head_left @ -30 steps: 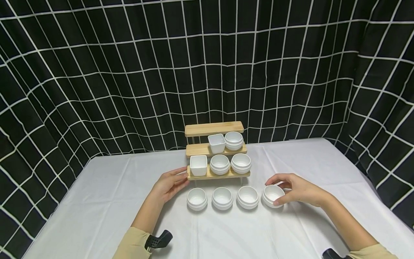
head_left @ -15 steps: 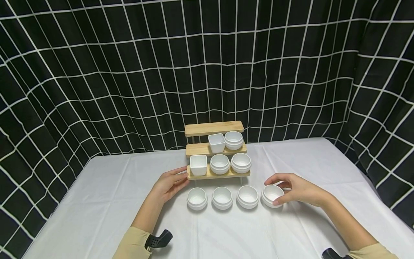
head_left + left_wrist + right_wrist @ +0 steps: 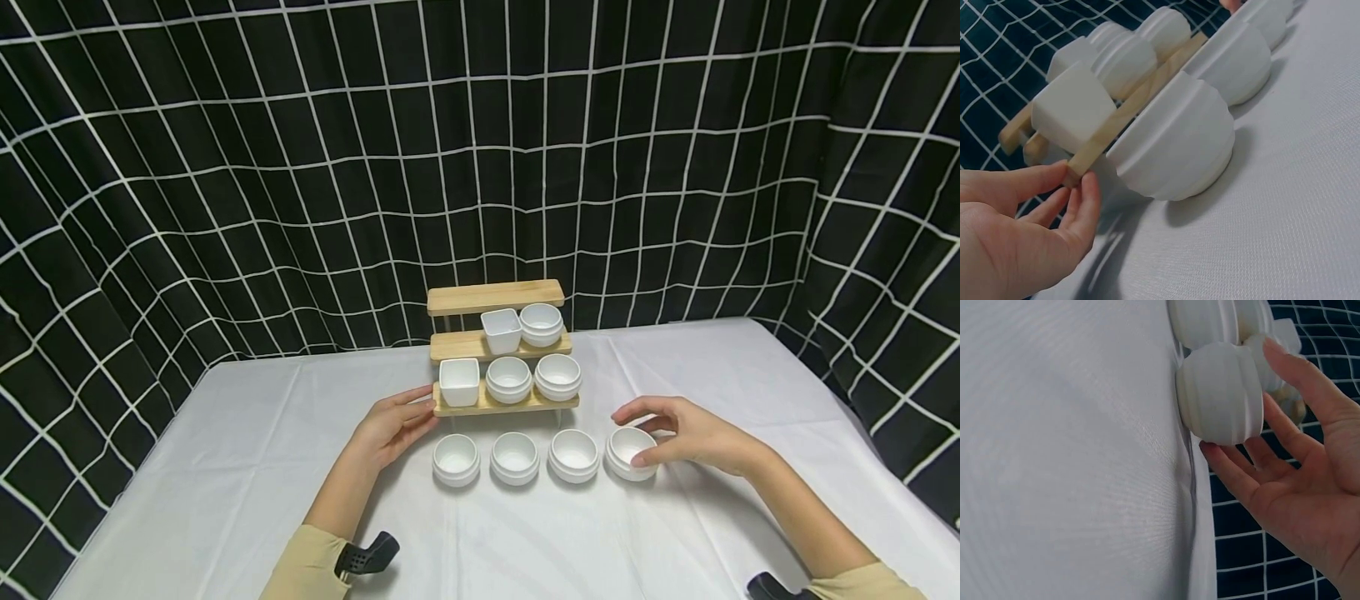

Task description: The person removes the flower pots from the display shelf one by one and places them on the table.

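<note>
A three-tier wooden stand [image 3: 496, 297] holds small white bowls on its lower two boards. My left hand [image 3: 393, 427] pinches the left end of the lowest board [image 3: 1113, 134], thumb on top and fingers below. In front of the stand, several round white bowls form a row on the table. Around the rightmost bowl [image 3: 620, 451] my right hand [image 3: 697, 433] is spread, its thumb over the rim and the index finger raised behind. From the right wrist view, the fingers of the right hand [image 3: 1297, 462] lie loosely beside that bowl [image 3: 1219, 394].
A square bowl [image 3: 459, 383] and two round ones stand on the lowest board. Another square bowl [image 3: 501, 332] and a round bowl [image 3: 541, 325] share the middle board. White cloth [image 3: 225, 467] covers the table, with a black gridded curtain [image 3: 495, 167] behind.
My right thumb and index finger have risen slightly off the rightmost bowl, which stays in place at the row's end. The left hand keeps its hold on the stand.
</note>
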A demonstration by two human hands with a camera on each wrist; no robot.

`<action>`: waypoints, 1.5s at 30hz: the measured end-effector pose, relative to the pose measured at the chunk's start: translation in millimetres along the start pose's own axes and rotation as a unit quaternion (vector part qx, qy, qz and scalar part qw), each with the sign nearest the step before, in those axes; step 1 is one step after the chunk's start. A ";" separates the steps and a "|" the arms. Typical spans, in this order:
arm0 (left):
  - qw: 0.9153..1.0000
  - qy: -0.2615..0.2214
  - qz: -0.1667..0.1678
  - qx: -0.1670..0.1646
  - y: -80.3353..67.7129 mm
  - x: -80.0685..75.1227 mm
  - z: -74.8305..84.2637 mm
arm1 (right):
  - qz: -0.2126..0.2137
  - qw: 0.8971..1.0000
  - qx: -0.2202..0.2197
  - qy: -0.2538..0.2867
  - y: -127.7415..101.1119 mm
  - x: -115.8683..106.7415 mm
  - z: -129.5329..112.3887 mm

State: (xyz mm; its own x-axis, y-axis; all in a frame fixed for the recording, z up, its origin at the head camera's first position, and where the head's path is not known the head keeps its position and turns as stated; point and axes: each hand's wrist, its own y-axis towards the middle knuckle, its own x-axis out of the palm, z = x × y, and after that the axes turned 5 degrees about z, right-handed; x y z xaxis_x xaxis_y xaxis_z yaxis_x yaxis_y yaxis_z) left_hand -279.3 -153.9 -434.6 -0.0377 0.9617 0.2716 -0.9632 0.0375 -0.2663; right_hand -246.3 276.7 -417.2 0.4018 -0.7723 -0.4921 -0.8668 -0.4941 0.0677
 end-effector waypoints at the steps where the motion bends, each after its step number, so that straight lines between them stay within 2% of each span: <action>1: 1.000 0.001 -0.001 0.000 0.1 -0.6 -0.1 | 0.001 1.000 -0.001 0.001 0.1 -0.2 -0.6; 13: 1.000 -0.004 -0.002 -0.001 1.7 -1.8 -0.1 | 0.017 0.999 0.004 0.035 2.6 -0.6 -5.0; 22: 1.000 -0.003 -0.003 -0.002 1.8 -0.8 -0.5 | 0.028 0.999 0.014 0.040 5.6 -2.9 -8.2; 36: 1.000 -0.007 -0.007 -0.003 2.2 -1.7 -1.0 | 0.041 0.997 0.000 0.063 15.0 -1.4 -20.5; 45: 1.000 -0.003 -0.006 -0.002 2.4 -1.8 -1.1 | 0.078 0.996 -0.016 0.049 21.4 2.0 -29.9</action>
State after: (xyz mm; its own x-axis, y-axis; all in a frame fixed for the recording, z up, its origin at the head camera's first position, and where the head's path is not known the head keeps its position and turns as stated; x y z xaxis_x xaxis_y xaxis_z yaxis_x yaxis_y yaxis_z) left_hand -281.3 -155.3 -436.8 -0.0268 0.9595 0.2804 -0.9625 0.0510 -0.2666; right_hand -255.2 252.7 -390.8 0.2918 -0.8747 -0.3869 -0.9112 -0.3772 0.1656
